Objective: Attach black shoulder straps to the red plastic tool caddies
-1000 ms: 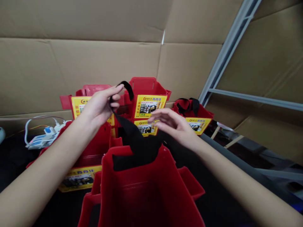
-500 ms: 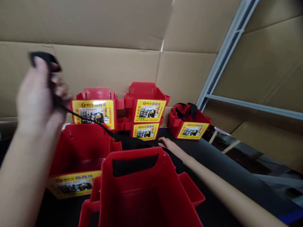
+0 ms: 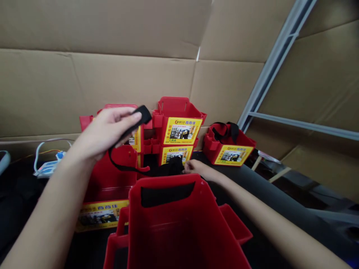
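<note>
A red plastic bin [image 3: 179, 228] stands right in front of me, with a slot near its top rim backed by black webbing. My left hand [image 3: 108, 130] is raised above the left bins and pinches the end of a black strap [image 3: 127, 164], which loops down and runs toward the bin's far side. My right hand [image 3: 196, 167] reaches behind the bin's far rim and touches the bunched black strap there; its fingers are mostly hidden.
More red bins with yellow labels: one at the left [image 3: 108, 186], a stacked pair at the back [image 3: 179, 127], and one with a black strap at the right [image 3: 228, 144]. Cardboard walls stand behind. A power strip with cables [image 3: 46, 168] lies at far left. A grey metal frame [image 3: 266, 71] rises at right.
My left hand swung high to the left pulling the strap taut, then came back down toward the centre with the strap slack. My right hand dropped behind the bin's far rim.
</note>
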Demonstrator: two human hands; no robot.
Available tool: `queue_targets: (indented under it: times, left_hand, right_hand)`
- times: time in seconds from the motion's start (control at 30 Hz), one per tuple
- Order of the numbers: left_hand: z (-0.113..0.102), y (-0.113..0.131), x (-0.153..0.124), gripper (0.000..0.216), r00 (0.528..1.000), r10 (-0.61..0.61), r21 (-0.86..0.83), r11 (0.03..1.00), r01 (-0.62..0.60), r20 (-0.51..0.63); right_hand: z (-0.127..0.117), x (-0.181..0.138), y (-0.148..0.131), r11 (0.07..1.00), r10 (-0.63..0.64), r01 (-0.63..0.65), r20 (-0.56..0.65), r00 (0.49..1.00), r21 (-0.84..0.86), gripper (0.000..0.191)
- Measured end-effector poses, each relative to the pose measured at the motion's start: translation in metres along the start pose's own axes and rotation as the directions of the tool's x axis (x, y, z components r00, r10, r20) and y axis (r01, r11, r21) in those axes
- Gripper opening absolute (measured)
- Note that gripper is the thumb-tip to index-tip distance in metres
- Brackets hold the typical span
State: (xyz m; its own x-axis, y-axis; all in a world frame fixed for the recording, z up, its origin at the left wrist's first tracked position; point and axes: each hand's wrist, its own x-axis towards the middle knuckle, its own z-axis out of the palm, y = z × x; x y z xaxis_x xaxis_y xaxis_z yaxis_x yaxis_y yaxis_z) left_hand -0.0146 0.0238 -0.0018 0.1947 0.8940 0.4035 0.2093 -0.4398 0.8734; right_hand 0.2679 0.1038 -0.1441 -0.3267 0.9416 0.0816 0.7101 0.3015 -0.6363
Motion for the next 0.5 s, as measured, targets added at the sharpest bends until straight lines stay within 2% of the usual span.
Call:
queue_targets:
  times: [0.1,0.2,0.27,0.37,0.43,0.5]
  left_hand:
    - [0.015,-0.005,0.000,0.017,0.999,0.032,0.124,0.992,-0.034,0.020]
    - [0.024,-0.010,0.002,0.013,0.998,0.029,0.132,0.991,-0.036,0.055]
    - [0.028,-0.013,0.003,0.008,0.997,0.028,0.071,0.997,-0.033,0.078]
    - [0.027,-0.013,0.002,0.007,0.998,0.022,0.013,1.000,-0.023,0.054]
    - [0.023,-0.013,0.001,0.006,1.000,-0.011,0.009,1.000,0.011,0.000]
    - [0.017,-0.012,-0.001,0.008,0.999,-0.020,0.008,1.000,0.021,-0.046]
  right_hand:
    - [-0.021,0.003,-0.023,0.985,-0.018,0.029,-0.066,0.998,0.169,0.007]
    - [-0.042,0.004,-0.049,0.951,-0.067,0.139,-0.254,0.965,0.276,0.011]
    - [-0.052,0.003,-0.067,0.902,-0.100,0.255,-0.406,0.908,0.349,0.015]
    - [-0.061,0.002,-0.091,0.795,-0.111,0.441,-0.615,0.781,0.417,0.016]
    - [-0.064,0.002,-0.102,0.770,-0.097,0.499,-0.699,0.708,0.398,0.014]
    - [-0.064,0.002,-0.109,0.788,-0.122,0.506,-0.718,0.686,0.350,0.013]
